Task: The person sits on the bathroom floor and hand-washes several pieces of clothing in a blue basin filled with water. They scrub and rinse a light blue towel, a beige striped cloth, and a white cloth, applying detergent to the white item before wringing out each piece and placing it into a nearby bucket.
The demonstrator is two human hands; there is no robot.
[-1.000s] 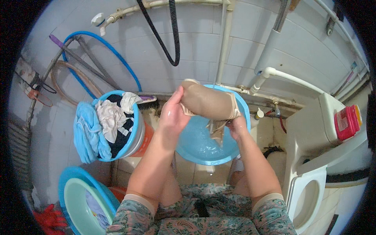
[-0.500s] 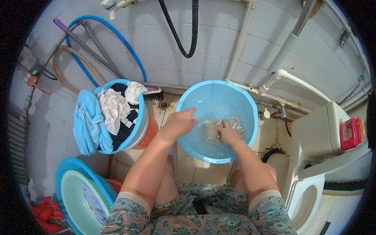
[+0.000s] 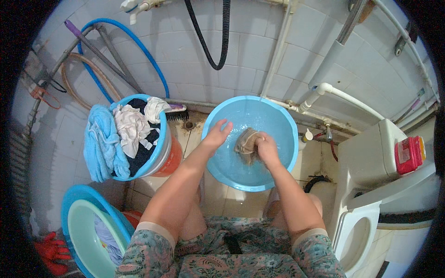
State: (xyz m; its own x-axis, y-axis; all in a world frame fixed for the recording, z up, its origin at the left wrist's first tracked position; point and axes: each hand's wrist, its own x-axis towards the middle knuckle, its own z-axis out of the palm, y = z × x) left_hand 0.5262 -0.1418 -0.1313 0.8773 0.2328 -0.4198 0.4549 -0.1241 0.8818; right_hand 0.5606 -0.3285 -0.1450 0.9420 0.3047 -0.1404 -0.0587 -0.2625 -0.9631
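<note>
A light-blue basin with water in it stands on the floor in front of me. My right hand is closed on a wet beige-brown cloth, bunched up over the middle of the basin; its exact kind does not show. Over the basin's left rim, my left hand is empty, with its thumb and fingers apart. It does not touch the cloth.
On the left, a bucket is heaped with dark and white clothes and a light-blue towel. Below it sit nested tubs and red rubber gloves. A toilet stands at right; a black hose hangs ahead.
My right hand has drawn the cloth together and to the left, from spread in the water to a bunched lump. My left hand has moved slightly left and up, its fingers spreading.
</note>
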